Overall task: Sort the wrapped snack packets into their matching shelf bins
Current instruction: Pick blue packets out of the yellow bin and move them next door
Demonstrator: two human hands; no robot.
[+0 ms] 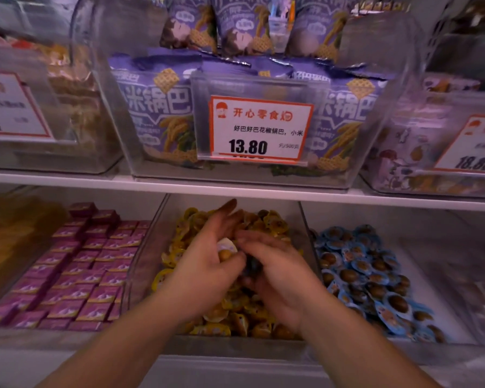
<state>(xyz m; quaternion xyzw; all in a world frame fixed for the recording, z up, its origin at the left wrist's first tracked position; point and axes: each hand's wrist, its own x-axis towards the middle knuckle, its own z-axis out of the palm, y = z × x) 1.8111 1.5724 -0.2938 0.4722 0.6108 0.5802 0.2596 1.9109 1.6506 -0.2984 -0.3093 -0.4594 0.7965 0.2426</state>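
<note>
So both my hands are down in the middle bin (163, 219) of yellow packets (266, 222) on the lower shelf. My left hand (205, 273) pinches a yellow packet (226, 249), its other fingers stretched forward. My right hand (277, 273) curls on something dark, too blurry to tell. Blue packets (367, 273) fill the right bin, purple boxes (76, 264) the left.

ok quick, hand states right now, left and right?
Left hand: closed on a yellow packet, above the yellow packet bin.
Right hand: fingers curled around something dark; too blurred to identify.
</note>
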